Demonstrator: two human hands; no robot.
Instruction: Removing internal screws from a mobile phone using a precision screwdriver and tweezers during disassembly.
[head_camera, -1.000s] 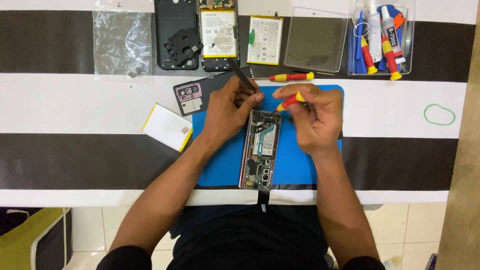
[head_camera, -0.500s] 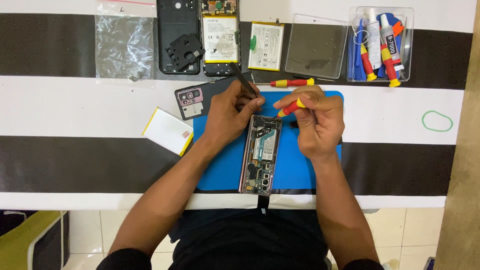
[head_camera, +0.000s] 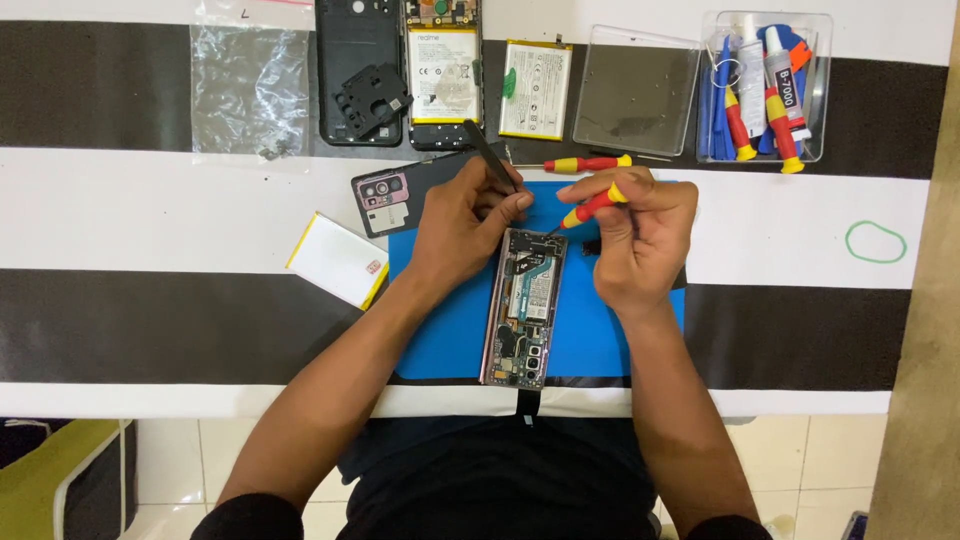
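Black-and-white striped table (head_camera: 150, 210) over pale floor tiles. Blue rectangular work mat (head_camera: 450, 330) at the near edge carries an opened smartphone chassis (head_camera: 522, 310), long axis running near-to-far, camera end nearest. Left hand (head_camera: 462, 222) pinches black tweezers (head_camera: 490, 155); right hand (head_camera: 635, 235) pinches a red-and-yellow screwdriver (head_camera: 590, 207), tip at the phone's far end.

Spare screwdriver (head_camera: 588, 163) blocks ahead — mat's (head_camera: 450, 330) left free

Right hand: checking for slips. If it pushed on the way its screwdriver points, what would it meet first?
Probably the opened phone: the right hand aims its screwdriver down-left at the phone's top end, close to the left hand.
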